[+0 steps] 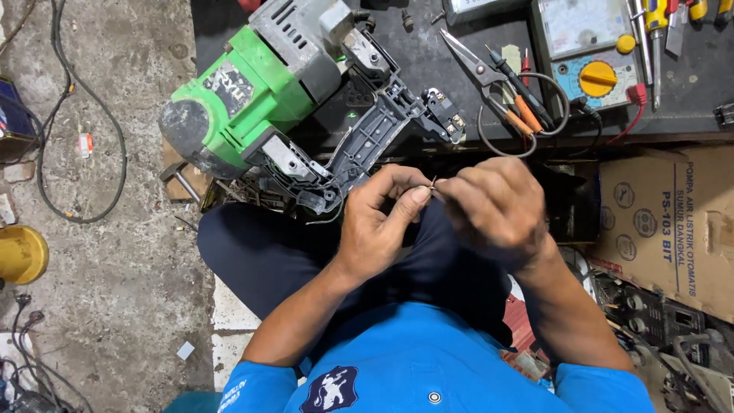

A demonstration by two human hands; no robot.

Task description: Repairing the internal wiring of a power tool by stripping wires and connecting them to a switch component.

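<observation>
Wire end, a thin dark stub, sat pinched between your two hands just above your lap, at six o'clock from the opened green power tool. Your left hand was closed on it with thumb and forefinger; your right hand was curled shut at the same spot, though I could not tell exactly what its fingertips held. The risk, as I judged it, was twisting too hard and snapping strands. The tool's black handle shell overhung the bench edge at eleven o'clock from your hands, so a tug on an attached lead could have dragged it off.
</observation>
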